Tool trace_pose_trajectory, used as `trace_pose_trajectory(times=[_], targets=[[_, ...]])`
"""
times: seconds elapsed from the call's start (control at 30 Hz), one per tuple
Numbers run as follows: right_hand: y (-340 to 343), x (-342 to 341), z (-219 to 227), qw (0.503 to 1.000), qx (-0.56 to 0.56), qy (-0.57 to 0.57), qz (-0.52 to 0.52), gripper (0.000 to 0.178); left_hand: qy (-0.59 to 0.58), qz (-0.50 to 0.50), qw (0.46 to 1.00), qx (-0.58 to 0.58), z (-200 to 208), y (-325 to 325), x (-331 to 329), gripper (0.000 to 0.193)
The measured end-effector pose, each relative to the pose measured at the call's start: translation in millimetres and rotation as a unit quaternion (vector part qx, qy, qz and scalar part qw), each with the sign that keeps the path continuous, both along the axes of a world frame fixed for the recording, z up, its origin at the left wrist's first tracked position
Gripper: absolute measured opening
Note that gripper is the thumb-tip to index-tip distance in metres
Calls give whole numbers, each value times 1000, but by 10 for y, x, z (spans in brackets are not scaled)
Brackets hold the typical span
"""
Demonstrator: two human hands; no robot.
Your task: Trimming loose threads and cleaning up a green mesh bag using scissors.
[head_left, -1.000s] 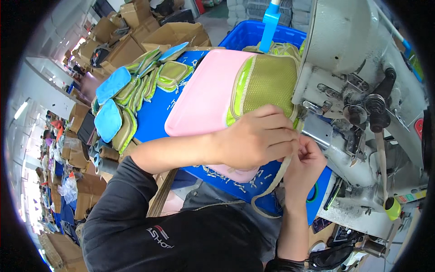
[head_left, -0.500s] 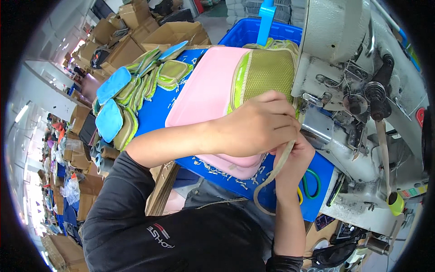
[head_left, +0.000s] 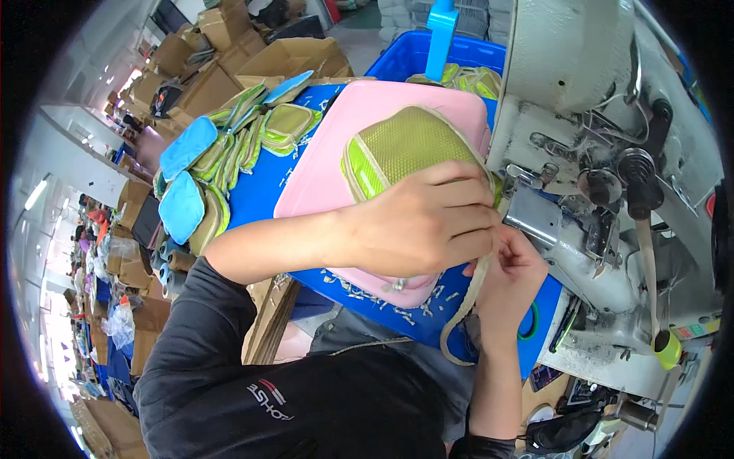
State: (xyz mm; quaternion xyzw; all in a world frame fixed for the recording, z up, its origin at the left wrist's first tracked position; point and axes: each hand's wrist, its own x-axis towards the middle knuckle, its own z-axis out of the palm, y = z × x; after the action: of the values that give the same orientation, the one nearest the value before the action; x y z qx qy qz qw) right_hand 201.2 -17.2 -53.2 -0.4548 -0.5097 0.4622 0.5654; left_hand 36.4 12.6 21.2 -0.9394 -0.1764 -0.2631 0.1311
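Observation:
An olive-green mesh pouch point(head_left: 417, 141) with bright green sides and pale edging lies on a pink board point(head_left: 321, 172), beside the sewing machine point(head_left: 577, 138). My left hand point(head_left: 424, 222) rests over the pouch's near side, fingers curled down onto its edge by the machine. Its fingertips are partly hidden. Just right of and below it, my right hand point(head_left: 511, 268) pinches a beige binding tape point(head_left: 461, 321), which hangs in a loop toward my lap. Both hands are close together at the pouch's corner.
Several finished-looking pouches with blue panels point(head_left: 183, 205) are piled at the left of the blue table point(head_left: 256, 195). Thread snippets litter its near edge. Green-handled scissors point(head_left: 529, 321) lie by my right wrist. A blue crate point(head_left: 482, 55) stands behind; cardboard boxes point(head_left: 294, 60) are far left.
The pouch has turned and shifted left, away from the machine, uncovering more of the pink board's right side. My left hand moved slightly left and down; my right hand moved a little right.

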Motion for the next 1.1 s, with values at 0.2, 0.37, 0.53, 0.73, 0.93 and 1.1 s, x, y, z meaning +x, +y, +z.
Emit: trace_pose_trajectory(times=[0.2,0.37,0.53,0.73,0.93,1.1], targets=[[-25,-22,-93,998,33,-48,35,11,-75,-16,992,-98,-49,51,-9,32],[-16,14,-50,1000,20,-11,15,7,-61,-3,996,-69,-50,-7,6,33],[18,86,93,999,-17,21,24,9,-60,19,997,-46,-58,-132,57,35],[-88,55,178,998,-56,23,22,16,-94,27,993,-65,-111,-137,67,35],[-47,138,1,999,24,-33,18,10,-75,32,997,-1,-136,-179,89,25],[-38,88,128,1000,-18,18,7,10,-63,68,996,11,-159,-193,124,19]])
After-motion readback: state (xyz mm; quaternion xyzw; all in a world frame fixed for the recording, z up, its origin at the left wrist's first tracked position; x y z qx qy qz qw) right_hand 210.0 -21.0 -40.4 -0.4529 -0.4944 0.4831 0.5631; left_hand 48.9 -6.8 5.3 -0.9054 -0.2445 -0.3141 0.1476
